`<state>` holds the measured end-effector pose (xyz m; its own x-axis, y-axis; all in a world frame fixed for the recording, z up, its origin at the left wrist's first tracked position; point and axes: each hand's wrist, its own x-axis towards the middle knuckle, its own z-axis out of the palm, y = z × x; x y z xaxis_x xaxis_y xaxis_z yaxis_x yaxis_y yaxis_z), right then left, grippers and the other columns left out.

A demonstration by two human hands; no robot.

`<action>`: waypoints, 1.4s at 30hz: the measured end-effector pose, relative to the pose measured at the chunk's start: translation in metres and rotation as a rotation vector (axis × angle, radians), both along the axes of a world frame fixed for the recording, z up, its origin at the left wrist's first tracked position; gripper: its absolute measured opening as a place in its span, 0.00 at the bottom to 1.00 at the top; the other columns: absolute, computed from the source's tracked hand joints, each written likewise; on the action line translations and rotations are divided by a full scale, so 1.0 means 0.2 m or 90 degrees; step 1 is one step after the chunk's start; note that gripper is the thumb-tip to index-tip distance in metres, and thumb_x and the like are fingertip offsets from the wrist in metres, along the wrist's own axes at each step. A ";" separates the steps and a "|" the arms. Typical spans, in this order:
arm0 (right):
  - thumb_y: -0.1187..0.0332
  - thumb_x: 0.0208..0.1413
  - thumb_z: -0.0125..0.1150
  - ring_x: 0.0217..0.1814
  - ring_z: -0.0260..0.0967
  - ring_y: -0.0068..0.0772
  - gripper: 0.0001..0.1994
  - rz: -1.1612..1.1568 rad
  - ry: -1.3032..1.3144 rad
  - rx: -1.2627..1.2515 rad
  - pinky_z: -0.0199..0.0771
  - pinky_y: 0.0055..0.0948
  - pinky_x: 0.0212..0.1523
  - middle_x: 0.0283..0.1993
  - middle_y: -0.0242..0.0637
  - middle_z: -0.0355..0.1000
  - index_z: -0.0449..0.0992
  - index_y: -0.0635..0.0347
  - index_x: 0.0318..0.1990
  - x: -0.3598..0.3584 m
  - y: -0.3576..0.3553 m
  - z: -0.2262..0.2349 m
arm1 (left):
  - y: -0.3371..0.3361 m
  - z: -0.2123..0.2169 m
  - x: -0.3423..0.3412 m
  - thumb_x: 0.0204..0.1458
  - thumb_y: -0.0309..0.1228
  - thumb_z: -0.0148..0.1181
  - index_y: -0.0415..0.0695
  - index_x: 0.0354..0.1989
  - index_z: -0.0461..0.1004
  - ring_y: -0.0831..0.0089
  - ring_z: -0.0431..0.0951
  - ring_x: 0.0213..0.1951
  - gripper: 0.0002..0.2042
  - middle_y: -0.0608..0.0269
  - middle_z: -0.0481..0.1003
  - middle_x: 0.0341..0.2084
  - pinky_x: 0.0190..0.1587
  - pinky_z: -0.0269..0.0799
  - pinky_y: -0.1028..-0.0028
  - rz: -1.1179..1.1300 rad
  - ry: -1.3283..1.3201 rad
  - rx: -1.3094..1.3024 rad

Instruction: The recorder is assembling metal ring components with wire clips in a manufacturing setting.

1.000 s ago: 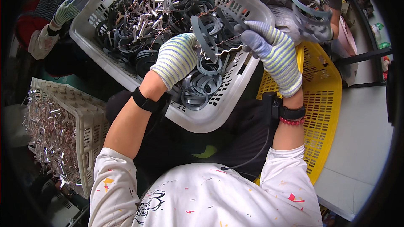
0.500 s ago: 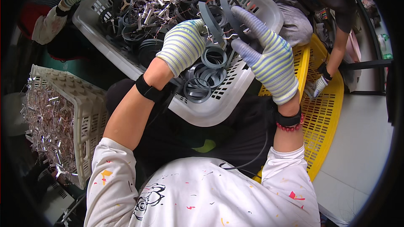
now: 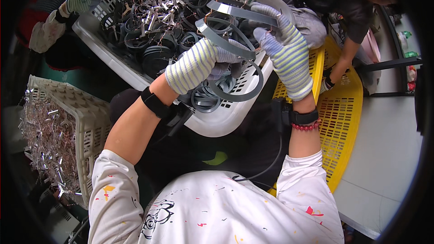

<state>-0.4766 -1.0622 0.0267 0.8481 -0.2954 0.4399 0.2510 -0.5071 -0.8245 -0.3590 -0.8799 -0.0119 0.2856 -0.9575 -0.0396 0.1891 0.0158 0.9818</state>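
Grey rings [image 3: 242, 12] are hanging above the white basket [image 3: 217, 127]. Head view: left hand [image 3: 199, 63] is curling round rings, fingertips partly hidden; right hand [image 3: 289, 54] is holding thumb and fingers apart around a band—whether pinching, cannot tell.

Along the right, from near to far, a smooth, pale grey flat surface [image 3: 370, 153] with thin straight seams, ending at the near right in a pale edge against darkness. At far right, a black, straight-barred frame [image 3: 391, 65], with small green objects [image 3: 411, 54] and red objects [image 3: 411, 84] beside the bars, too small to identify. On the left, dark green floor [image 3: 90, 81] in shadow, under soft whitish light, brighter toward the right.
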 end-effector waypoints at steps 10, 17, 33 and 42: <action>0.78 0.56 0.62 0.52 0.79 0.40 0.14 -0.111 0.043 -0.223 0.78 0.33 0.55 0.49 0.42 0.81 0.81 0.60 0.50 -0.03 -0.01 -0.03 | -0.04 0.00 -0.04 0.60 0.35 0.60 0.38 0.47 0.79 0.84 0.70 0.22 0.13 0.62 0.78 0.26 0.24 0.63 0.85 0.074 0.259 0.055; 0.66 0.63 0.63 0.41 0.75 0.17 0.19 -0.063 0.093 0.055 0.77 0.21 0.42 0.44 0.34 0.80 0.76 0.60 0.60 -0.03 -0.03 -0.03 | -0.03 -0.03 0.09 0.62 0.35 0.58 0.37 0.49 0.78 0.93 0.61 0.17 0.14 0.65 0.77 0.26 0.17 0.53 0.91 0.084 0.267 0.034; 0.59 0.61 0.63 0.25 0.79 0.28 0.15 -0.222 0.431 -0.028 0.78 0.28 0.33 0.27 0.37 0.80 0.84 0.61 0.46 -0.02 -0.03 -0.05 | -0.04 -0.07 0.10 0.60 0.28 0.63 0.37 0.51 0.78 0.70 0.84 0.40 0.13 0.56 0.83 0.42 0.44 0.82 0.71 0.213 0.204 -0.096; 0.51 0.62 0.56 0.36 0.78 0.51 0.19 -0.250 0.530 -0.312 0.76 0.45 0.43 0.33 0.48 0.80 0.84 0.57 0.37 -0.03 -0.10 -0.17 | -0.10 -0.16 0.05 0.60 0.27 0.63 0.38 0.56 0.76 0.68 0.83 0.46 0.16 0.55 0.82 0.46 0.49 0.82 0.70 0.182 0.157 -0.098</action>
<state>-0.4827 -1.0823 -0.0067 0.8210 -0.5631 -0.0942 -0.5577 -0.7557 -0.3434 -0.3484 -0.9008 -0.0435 0.5406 -0.8413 -0.0023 0.3854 0.2452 0.8896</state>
